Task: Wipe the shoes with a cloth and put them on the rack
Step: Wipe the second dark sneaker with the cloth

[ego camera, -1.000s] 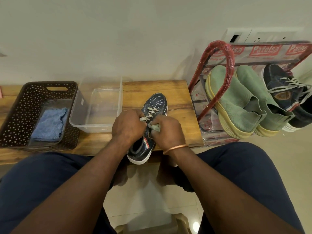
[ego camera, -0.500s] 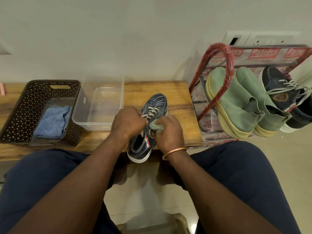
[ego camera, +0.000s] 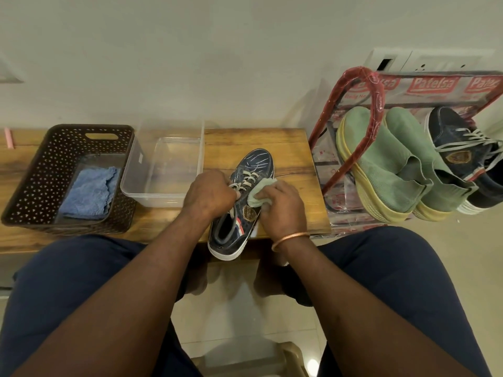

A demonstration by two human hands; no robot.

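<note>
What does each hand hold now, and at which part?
The left hand grips the dark blue shoe at its laced middle. The right hand holds the light green cloth by its bunched end, pressing it on the shoe's side.

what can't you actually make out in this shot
All in the head view:
- Left hand: fingertips hidden under the hand itself, so whether its grip is on the laces or the upper of the dark shoe is unclear.
- Green cloth: mostly covered by the right hand.
- Rack: right end cut off by the frame edge, with part of the navy shoe on it.
- Print below the brand name on the rack's wrapping: too small.
</note>
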